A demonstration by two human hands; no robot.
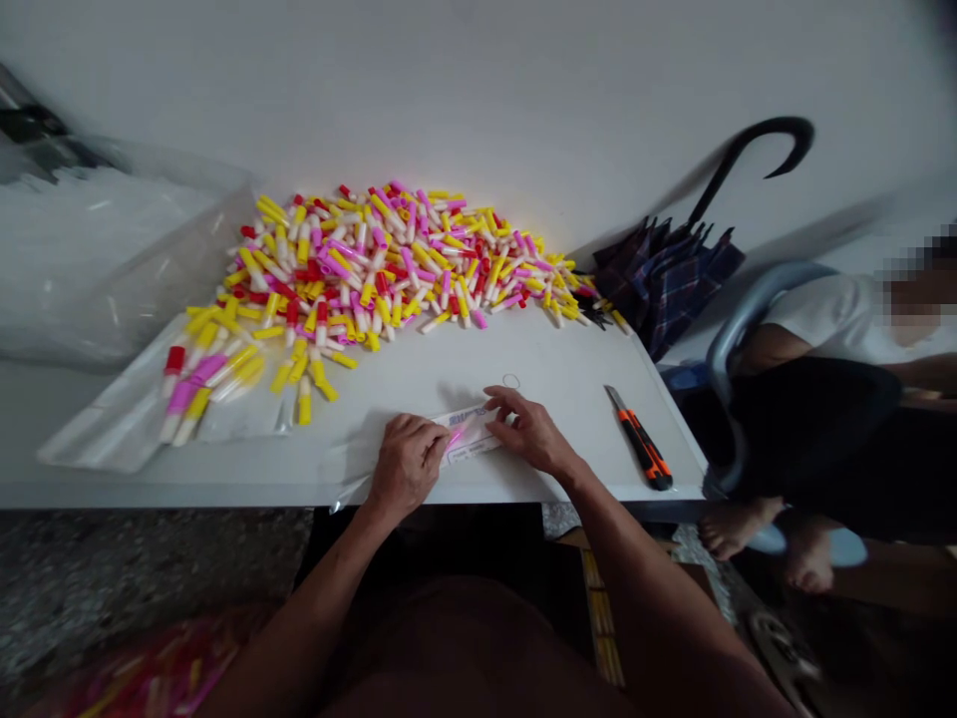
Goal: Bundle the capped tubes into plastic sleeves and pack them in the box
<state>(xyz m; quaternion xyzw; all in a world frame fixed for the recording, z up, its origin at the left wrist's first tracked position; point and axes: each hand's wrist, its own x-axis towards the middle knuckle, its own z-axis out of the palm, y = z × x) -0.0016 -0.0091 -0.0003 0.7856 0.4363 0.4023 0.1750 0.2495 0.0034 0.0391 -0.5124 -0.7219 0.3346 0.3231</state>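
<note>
1. Evidently, the printed packet [470, 423] lay on the near side of the surface [557, 374], nearer than the heaped tubes [389, 261].
2. The left hand [408, 457] pinched its left part; the right hand [529, 427] touched its right end, grip unconfirmed.
3. Judged light, soft and probably slippery; best held by both ends, flat.

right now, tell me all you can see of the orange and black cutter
The cutter has a black and orange handle, plastic by its look, and a slim metallic-looking far end; whether bare blade shows is unclear. It lies on the white table near the right edge, far end pointing away and leftward, touching nothing else.
</note>
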